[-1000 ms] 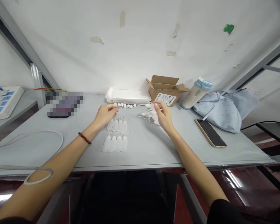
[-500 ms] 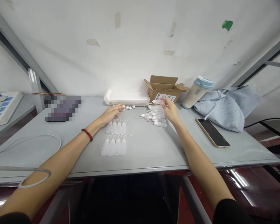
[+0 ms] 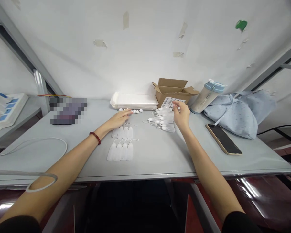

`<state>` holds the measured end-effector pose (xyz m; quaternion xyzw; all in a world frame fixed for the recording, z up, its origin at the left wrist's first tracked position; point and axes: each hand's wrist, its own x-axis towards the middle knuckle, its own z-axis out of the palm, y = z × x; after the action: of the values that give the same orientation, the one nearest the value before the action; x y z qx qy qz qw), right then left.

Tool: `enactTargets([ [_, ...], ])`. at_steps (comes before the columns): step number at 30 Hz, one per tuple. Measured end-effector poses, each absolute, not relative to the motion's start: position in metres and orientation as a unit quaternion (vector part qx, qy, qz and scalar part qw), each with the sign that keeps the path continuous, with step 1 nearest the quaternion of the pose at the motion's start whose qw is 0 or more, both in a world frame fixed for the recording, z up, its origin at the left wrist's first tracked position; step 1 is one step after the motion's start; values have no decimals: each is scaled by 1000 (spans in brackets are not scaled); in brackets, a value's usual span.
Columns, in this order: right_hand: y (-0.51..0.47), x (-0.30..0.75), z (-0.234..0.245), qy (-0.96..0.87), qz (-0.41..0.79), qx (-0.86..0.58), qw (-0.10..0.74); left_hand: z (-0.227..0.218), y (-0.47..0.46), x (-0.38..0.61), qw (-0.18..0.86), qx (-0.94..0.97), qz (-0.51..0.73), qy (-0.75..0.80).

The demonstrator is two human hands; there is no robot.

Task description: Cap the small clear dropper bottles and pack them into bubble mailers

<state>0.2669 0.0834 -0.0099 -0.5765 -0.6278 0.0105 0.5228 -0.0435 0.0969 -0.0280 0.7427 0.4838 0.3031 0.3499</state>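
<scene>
My left hand [image 3: 120, 119] rests at the middle of the table, palm down with its fingers stretched out. Several small white caps [image 3: 137, 111] lie just past its fingertips. Nearer me, small translucent plastic bottles with thin white loops lie in two rows, a back row [image 3: 123, 132] partly under the left hand and a front row [image 3: 120, 152]. To the right is a loose pile of the same bottles [image 3: 167, 123]. At the pile's upper right edge, my right hand [image 3: 181, 115] has thumb and forefinger slightly apart, with no bottle visible between them.
Behind the hands stand a stack of white trays [image 3: 133, 99] and an open cardboard box [image 3: 171, 94]. A bottle with a blue lid [image 3: 206, 97], a light blue cloth bag [image 3: 235, 116] and a phone [image 3: 223, 139] are at the right. A white cable [image 3: 42, 176] crosses my left forearm.
The bottle that my right hand held now lies on top of the pile, and the fingers have come off it. The left hand has barely moved; the view has shifted slightly.
</scene>
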Motion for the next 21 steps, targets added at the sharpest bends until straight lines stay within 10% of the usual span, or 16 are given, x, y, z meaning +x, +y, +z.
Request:
enactTargets([
  [21,19,163,-16,-898,205,-330,208,-33,107,-42,325,780,274,459],
])
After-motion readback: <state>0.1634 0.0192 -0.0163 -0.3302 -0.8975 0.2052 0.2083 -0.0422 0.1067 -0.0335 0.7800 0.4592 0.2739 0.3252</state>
